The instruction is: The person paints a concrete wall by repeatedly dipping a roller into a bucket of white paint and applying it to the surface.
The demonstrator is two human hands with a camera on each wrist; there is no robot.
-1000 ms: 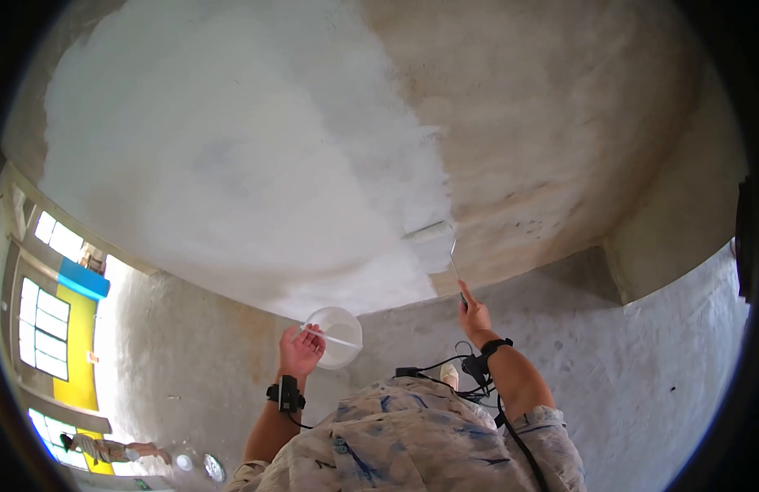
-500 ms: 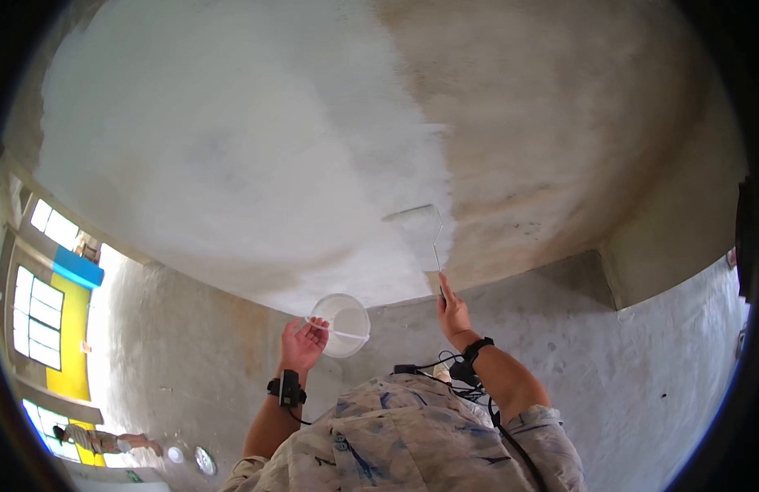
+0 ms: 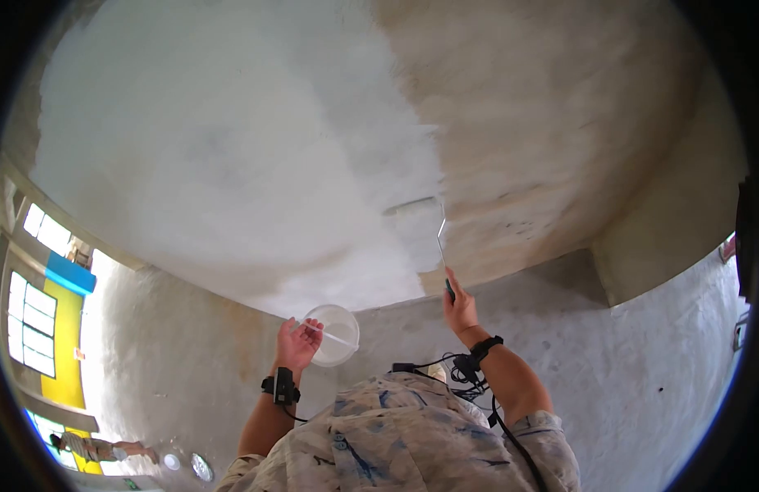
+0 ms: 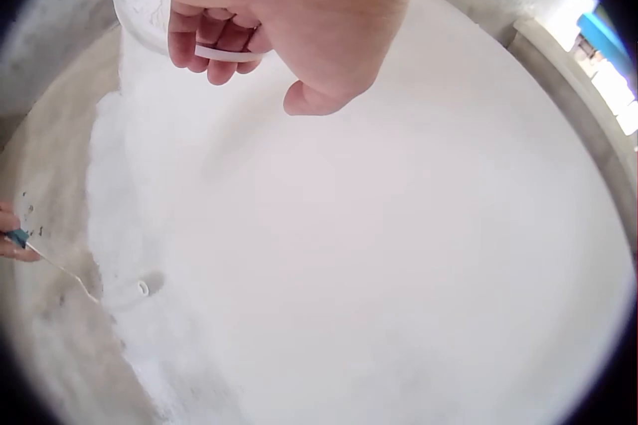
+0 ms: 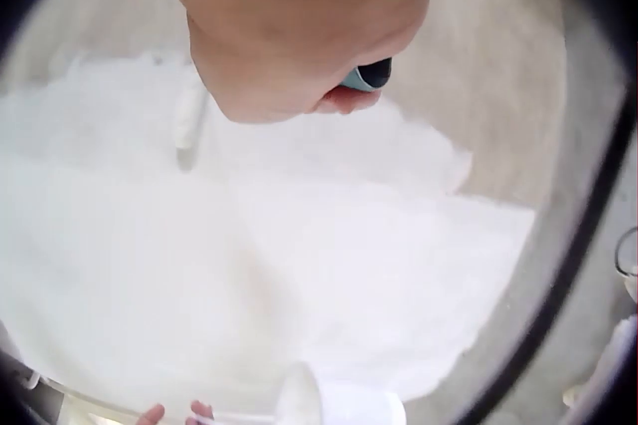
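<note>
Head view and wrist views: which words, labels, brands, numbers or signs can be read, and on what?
No text can be read in any view.
The white bucket in the left hand shows no label, and the paint roller in the right hand shows no brand.
The blue marks on the shirt are not letters.
The blue panel outside the window is too small to tell.

Ceiling (image 3: 560,123): white paint (image 3: 232,164) covering the left part; right part showing bare; roller (image 3: 412,206) pressing against the paint's edge.
</note>
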